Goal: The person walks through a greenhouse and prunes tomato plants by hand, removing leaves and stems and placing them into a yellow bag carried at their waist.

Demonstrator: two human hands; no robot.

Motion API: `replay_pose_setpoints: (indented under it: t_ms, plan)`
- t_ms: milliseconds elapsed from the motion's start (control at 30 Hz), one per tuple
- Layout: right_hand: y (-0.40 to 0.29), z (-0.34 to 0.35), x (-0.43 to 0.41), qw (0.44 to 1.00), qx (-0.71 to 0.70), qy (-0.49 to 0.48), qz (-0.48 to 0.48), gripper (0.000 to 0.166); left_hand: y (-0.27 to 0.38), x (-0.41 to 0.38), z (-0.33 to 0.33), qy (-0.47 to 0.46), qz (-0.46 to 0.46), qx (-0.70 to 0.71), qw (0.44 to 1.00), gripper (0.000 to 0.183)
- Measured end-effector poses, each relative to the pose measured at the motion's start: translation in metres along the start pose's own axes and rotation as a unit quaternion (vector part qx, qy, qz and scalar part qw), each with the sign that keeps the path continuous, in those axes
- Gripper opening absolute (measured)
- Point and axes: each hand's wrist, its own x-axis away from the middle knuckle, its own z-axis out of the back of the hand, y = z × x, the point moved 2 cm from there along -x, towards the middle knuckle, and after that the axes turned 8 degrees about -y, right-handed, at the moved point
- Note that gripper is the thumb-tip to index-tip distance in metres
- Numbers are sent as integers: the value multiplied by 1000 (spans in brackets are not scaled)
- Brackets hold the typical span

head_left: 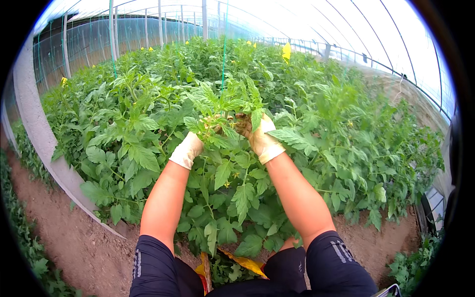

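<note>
A leafy tomato plant (219, 139) with small yellow flowers stands upright before me. My left hand (190, 148), in a pale glove, reaches in from the left at its upper stem, its fingers mostly covered by leaves. From the right comes my right hand (259, 135), in a matching glove with dark-stained fingers, which bend inward towards the same stem. A leaf hangs over part of it. Green twine (224, 63) runs down from above to the plant top between both hands. Whether either hand grips the stem or the twine is hidden.
Dense tomato rows (156, 85) spread ahead under a plastic greenhouse roof (315, 22). A pale concrete post (41, 122) slants along the left, beside bare soil (70, 237). Yellow cards (286, 52) hang among plants. A yellow-and-red object (245, 263) lies low by my legs.
</note>
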Motion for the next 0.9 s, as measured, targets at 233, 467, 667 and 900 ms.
replay_pose_setpoints:
  t_ms: [233, 467, 667, 900]
  plan:
    - [-15, -29, -32, 987, 85, -83, 110, 28, -4, -5, 15, -62, -35, 117, 991, 23]
    - [-52, -96, -33, 874, 453, 9, 175, 40, -6, -4, 31, -65, -138, 20, 988, 34]
    - [-67, -160, -76, 742, 658, -58, 116, 42, -9, -8, 26, 17, -142, 212, 967, 30]
    - [-84, -125, -82, 768, 583, 58, 259, 29, 12, -36, 22, 192, -21, 171, 966, 31]
